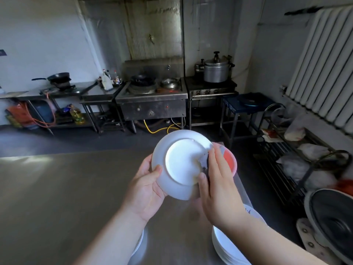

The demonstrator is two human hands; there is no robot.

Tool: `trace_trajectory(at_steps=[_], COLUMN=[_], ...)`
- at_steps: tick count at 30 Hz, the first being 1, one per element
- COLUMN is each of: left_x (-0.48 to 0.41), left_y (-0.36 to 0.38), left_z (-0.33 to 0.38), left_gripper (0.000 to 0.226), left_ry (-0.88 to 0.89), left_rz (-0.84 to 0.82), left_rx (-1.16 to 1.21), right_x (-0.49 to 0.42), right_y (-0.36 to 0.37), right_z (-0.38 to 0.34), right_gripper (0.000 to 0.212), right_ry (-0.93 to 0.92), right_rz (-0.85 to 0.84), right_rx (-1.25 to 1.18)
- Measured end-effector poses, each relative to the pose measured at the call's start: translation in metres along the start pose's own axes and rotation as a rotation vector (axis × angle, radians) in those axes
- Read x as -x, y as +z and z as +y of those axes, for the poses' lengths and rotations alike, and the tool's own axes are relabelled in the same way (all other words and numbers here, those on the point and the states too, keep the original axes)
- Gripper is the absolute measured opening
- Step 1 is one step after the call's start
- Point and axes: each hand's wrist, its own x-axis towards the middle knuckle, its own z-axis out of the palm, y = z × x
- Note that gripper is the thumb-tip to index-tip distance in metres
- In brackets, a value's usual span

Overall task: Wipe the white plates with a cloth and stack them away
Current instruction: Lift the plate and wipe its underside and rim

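Observation:
I hold a white plate [179, 161] up over the steel table [57, 188], its underside turned toward me. My left hand [147, 190] grips the plate's left rim, thumb on the underside. My right hand [217, 180] presses a dark grey cloth [204, 161] against the plate's right edge, fingers curled round the cloth. A stack of white plates [227, 247] sits on the table below my right forearm. Another white plate pile [139, 245] shows under my left forearm, mostly hidden.
A red-orange basin [229, 159] stands just behind my right hand. Stoves, a wok and a large pot line the far wall. To the right are a wire rack [286, 159] with bags and a big dark pan [332, 222].

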Motion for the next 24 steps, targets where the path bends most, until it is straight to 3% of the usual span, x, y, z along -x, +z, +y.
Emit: trace_trajectory(at_steps=[6, 10, 14, 19, 24], left_x=[-0.003, -0.004, -0.005, -0.014, -0.017], left_y=[0.005, 0.011, 0.014, 0.016, 0.016], left_z=[-0.002, -0.006, -0.003, 0.027, 0.018], left_gripper=[0.053, 0.051, 0.053, 0.046, 0.047], left_ry=[0.021, 0.037, -0.066, -0.080, 0.023], left_rz=[0.009, 0.015, -0.013, -0.018, 0.019], left_rx=[-0.007, 0.055, -0.001, -0.139, -0.061], right_x=[-0.068, -0.017, -0.015, -0.068, -0.015], right_y=[-0.017, 0.008, 0.008, -0.033, 0.004], right_z=[0.009, -0.006, 0.004, 0.012, -0.002], right_gripper=[0.054, 0.057, 0.054, 0.054, 0.074], right_ry=[0.072, 0.083, 0.144, -0.032, -0.019], right_rz=[0.002, 0.104, 0.219, -0.054, -0.025], right_rx=[0.094, -0.145, -0.297, -0.292, -0.176])
